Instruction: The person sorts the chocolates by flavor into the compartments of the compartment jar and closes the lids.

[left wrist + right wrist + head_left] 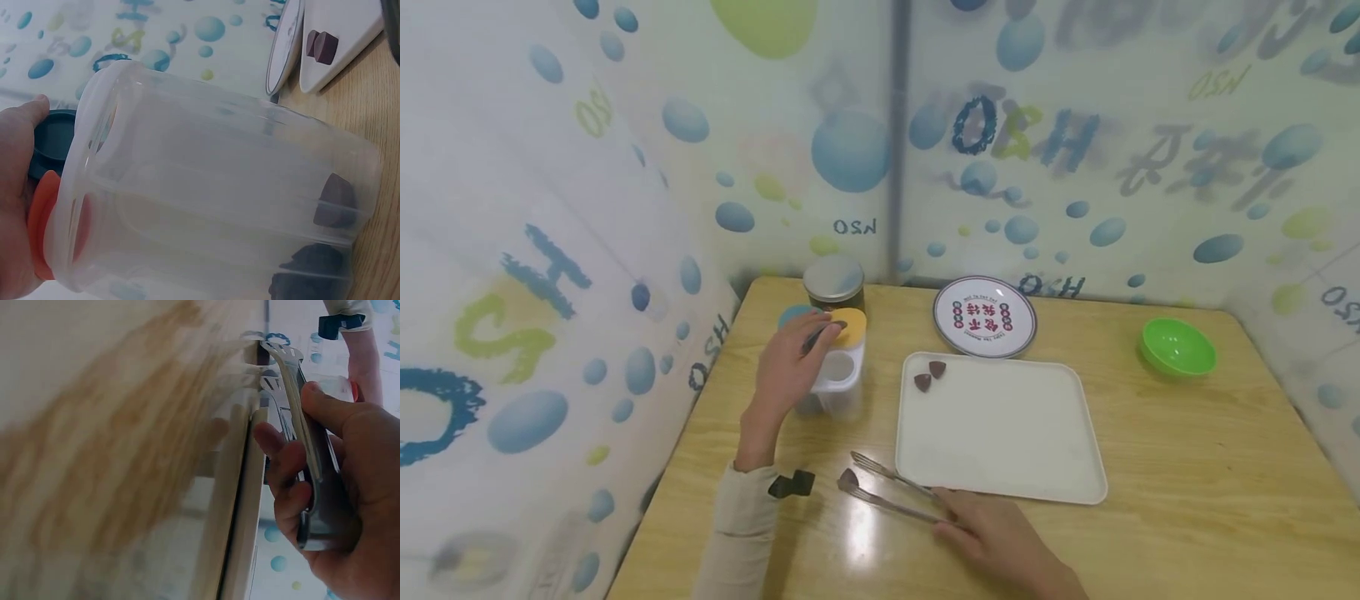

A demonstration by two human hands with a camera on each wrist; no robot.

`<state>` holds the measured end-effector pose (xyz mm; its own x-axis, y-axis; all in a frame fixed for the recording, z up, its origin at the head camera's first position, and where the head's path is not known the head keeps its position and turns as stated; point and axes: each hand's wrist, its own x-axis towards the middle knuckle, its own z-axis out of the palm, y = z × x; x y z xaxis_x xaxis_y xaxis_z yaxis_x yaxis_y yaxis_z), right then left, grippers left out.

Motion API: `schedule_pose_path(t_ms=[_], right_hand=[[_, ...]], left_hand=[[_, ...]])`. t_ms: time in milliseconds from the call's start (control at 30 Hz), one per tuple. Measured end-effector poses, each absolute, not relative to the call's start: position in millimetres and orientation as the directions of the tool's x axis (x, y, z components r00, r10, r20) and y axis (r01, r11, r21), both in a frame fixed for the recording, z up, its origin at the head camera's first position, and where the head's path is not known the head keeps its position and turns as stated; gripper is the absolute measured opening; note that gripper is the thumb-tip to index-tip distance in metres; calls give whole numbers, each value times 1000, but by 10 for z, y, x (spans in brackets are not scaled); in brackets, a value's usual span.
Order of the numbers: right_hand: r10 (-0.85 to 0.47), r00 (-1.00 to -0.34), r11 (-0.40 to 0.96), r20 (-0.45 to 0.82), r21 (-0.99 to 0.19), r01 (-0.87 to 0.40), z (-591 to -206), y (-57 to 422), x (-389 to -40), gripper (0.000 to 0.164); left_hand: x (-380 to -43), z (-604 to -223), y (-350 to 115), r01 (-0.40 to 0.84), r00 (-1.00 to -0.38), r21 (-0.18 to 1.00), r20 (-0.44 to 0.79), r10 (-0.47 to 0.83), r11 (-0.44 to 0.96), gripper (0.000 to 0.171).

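Note:
My left hand (pixel 793 358) is over a clear plastic storage box (pixel 842 396) with coloured flip lids. Its thumb and fingers hold a raised dark green lid (pixel 55 140); an orange lid (pixel 42 225) lies against the palm. Inside the box, dark brown chocolate pieces (pixel 335 201) show near the bottom. My right hand (pixel 1000 533) grips metal tongs (pixel 898 502) left of the white tray (pixel 1000 429); their arms stand apart. One chocolate piece (pixel 848 477) is at the tip of the lower arm; whether it rests on the tongs or the table I cannot tell.
Two chocolate pieces (pixel 929 375) lie in the tray's far left corner. Behind it stands a printed round plate (pixel 985 317). A green bowl (pixel 1177 348) is at the right. A metal-lidded jar (pixel 835 279) stands behind the box. Printed curtains border the wooden table (pixel 1187 483).

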<state>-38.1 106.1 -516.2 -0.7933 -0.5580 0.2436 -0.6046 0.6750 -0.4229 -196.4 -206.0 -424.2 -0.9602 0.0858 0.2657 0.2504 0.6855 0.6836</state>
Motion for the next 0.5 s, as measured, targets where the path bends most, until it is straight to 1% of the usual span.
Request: schedule_pose_path(t_ms=[167, 233, 500], right_hand=[[-561, -797, 692, 222, -404, -599, -5179, 1064, -396, 39], [-562, -796, 683, 225, -416, -600, -5178, 1071, -403, 37], [-537, -816, 635, 212, -535, -557, -5134, 1150, -432, 32]], left_hand=[[-1956, -4240, -2058, 249, -960, 686, 269, 79, 684, 57], [-1960, -4241, -2058, 256, -958, 684, 275, 83, 683, 55], [-1973, -4256, -2052, 272, -953, 685, 291, 89, 675, 52]])
